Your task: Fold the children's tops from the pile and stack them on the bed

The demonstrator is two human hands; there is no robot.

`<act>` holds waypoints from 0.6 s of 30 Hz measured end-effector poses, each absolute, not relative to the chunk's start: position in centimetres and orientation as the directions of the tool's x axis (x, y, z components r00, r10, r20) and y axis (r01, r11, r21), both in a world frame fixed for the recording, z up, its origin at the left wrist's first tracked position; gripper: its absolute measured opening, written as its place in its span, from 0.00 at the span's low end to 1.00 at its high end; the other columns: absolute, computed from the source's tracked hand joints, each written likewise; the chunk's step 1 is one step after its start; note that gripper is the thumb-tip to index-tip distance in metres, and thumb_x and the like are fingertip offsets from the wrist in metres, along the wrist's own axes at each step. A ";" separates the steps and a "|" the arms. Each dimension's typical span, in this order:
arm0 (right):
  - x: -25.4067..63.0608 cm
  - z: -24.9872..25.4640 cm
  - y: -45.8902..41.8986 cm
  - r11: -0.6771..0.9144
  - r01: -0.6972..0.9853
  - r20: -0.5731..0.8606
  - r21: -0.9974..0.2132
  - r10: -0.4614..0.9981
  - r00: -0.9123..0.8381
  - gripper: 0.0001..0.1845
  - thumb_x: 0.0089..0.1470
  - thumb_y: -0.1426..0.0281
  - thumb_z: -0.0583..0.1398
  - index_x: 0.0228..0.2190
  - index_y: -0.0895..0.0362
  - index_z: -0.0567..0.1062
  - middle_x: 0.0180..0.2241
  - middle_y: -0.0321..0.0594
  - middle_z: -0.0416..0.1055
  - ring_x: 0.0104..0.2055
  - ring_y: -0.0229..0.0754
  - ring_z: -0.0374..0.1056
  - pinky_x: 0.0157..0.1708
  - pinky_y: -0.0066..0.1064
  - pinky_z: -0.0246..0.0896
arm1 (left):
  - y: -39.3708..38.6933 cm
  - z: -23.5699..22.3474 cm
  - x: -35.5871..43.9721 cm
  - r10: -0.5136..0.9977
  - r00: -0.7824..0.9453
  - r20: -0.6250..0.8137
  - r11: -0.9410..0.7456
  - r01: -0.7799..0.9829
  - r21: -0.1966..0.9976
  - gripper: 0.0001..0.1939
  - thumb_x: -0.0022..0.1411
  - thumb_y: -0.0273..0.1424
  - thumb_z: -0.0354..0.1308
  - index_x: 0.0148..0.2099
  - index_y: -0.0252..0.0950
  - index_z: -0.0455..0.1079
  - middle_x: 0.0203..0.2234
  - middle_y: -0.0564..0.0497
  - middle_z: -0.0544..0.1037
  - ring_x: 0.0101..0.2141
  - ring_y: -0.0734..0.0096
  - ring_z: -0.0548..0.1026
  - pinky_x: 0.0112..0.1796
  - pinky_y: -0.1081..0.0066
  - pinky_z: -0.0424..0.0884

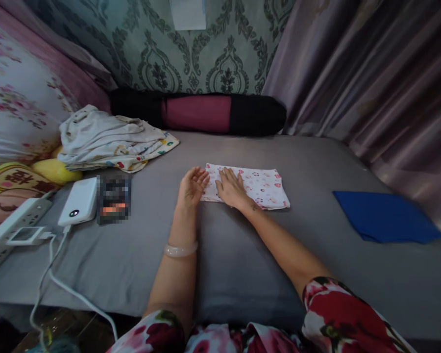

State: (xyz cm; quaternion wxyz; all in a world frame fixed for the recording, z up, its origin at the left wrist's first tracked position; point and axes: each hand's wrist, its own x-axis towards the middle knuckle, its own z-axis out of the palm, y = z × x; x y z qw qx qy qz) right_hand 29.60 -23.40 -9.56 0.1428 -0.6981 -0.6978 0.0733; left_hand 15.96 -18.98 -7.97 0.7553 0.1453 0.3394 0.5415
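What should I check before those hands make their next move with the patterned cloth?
1. Patterned cloth lying on the grey sheet: ok.
2. Right hand resting palm down on the cloth, fingers spread: ok.
3. Left hand touching the cloth's left end: cannot tell; it is right beside it, open, fingers loosely curled.
4. Layers beneath the cloth's top face lying smooth: cannot tell; they are hidden.
5. Blue piece apart from the cloth: ok, off to the right.

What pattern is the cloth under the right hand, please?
Pink and dark prints on white cloth, head view.
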 end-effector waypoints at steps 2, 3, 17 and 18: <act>31.3 -9.7 -23.6 -0.030 0.966 0.092 -0.258 0.994 0.055 0.29 0.66 0.62 0.43 0.63 0.64 0.58 0.67 0.53 0.48 0.69 0.53 0.41 0.65 0.52 0.34 | -19.5 -7.9 16.9 0.875 0.309 -0.373 0.478 -0.677 0.560 0.06 0.60 0.31 0.56 0.36 0.33 0.71 0.31 0.46 0.76 0.36 0.67 0.77 0.44 0.65 0.73; 32.0 -9.8 -23.6 -0.044 0.971 0.091 -0.235 0.994 0.067 0.29 0.66 0.62 0.43 0.63 0.63 0.58 0.67 0.53 0.48 0.69 0.53 0.41 0.65 0.53 0.34 | -19.7 -7.9 17.4 0.852 0.363 -0.377 0.521 -0.656 0.546 0.07 0.61 0.32 0.56 0.38 0.33 0.71 0.33 0.44 0.76 0.38 0.64 0.77 0.45 0.62 0.73; 33.8 -10.5 -24.2 -0.059 0.982 -0.019 -0.179 0.998 0.057 0.30 0.65 0.63 0.42 0.65 0.60 0.55 0.68 0.50 0.46 0.69 0.53 0.39 0.64 0.54 0.34 | -20.4 -8.8 19.2 0.766 0.445 -0.463 0.642 -0.525 0.559 0.13 0.67 0.35 0.51 0.51 0.34 0.62 0.39 0.40 0.76 0.41 0.60 0.79 0.43 0.64 0.75; 34.0 -10.4 -24.2 -0.060 0.980 -0.025 -0.191 0.998 0.056 0.30 0.65 0.62 0.41 0.65 0.59 0.55 0.68 0.50 0.46 0.69 0.52 0.39 0.64 0.53 0.34 | -20.3 -8.8 19.2 0.778 0.435 -0.453 0.628 -0.528 0.572 0.13 0.67 0.35 0.52 0.50 0.34 0.63 0.39 0.40 0.76 0.42 0.60 0.79 0.44 0.64 0.74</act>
